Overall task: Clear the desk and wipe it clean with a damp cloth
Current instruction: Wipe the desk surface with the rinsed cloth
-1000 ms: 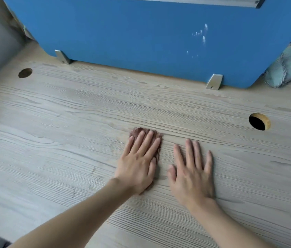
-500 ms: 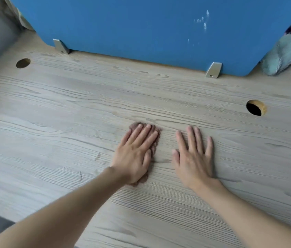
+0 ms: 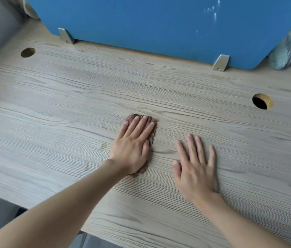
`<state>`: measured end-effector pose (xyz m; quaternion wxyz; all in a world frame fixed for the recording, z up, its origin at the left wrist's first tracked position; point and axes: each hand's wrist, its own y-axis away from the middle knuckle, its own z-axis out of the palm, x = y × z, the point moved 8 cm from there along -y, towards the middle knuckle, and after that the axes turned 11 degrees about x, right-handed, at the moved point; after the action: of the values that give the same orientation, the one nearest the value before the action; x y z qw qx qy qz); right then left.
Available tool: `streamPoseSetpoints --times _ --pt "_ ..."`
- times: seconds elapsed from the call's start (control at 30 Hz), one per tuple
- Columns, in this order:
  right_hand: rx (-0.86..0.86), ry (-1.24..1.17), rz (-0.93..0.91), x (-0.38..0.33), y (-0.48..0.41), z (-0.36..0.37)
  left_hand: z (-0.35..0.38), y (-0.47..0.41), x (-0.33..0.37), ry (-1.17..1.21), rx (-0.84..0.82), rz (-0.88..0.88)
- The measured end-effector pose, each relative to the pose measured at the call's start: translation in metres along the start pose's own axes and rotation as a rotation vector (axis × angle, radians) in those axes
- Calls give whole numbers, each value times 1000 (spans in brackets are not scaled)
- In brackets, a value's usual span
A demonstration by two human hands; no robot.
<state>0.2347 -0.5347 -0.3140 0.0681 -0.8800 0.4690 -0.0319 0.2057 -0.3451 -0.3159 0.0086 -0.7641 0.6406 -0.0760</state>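
1. While the left hand (image 3: pixel 132 149) lies flat on the brown cloth (image 3: pixel 154 135), its fingers are straight and close together. It presses the cloth down on the worktop (image 3: pixel 60 108) and does not grip it.
2. The cloth sits near the middle of the worktop, right under that hand. Only its edges peek out: at 12 o'clock past the fingertips, at 3 o'clock beside the thumb, and at 6 o'clock by the wrist.
3. The long way of the cloth runs from 6 o'clock to 12 o'clock, tipped a little toward 1 o'clock. The fingers point the same way.
4. The right hand (image 3: pixel 196 169) lies flat on bare wood at 4 o'clock from the cloth. It is near the cloth but not touching it. Its fingers are spread and it holds nothing.
5. I think the left hand will do the next wipe, as it is the one on the cloth.
6. A sideways push toward 9 o'clock looks best to me. It goes across the long way, so it cleans a wide stripe. A push toward 3 o'clock would bump the right hand.
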Motion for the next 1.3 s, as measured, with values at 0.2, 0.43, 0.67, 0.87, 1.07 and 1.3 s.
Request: streamPoseSetpoints --times 0.2,0.43,0.67,0.87,1.07,1.3 --pt "-8 -7 21 2 -1 -1 -5 47 31 22 -9 30" --pt "5 -31 15 2 0 0 -7 44 12 -29 14 -118" --pt "-24 -22 -36 -6 6 -5 -12 94 34 48 -40 -35" --pt "12 -147 -113 -48 78 -15 -10 105 42 -2 -13 -139" --pt "2 -99 -105 -50 79 -13 -11 124 27 44 -23 -27" --pt "4 -80 -84 -48 81 -12 -15 136 28 -8 16 -176"
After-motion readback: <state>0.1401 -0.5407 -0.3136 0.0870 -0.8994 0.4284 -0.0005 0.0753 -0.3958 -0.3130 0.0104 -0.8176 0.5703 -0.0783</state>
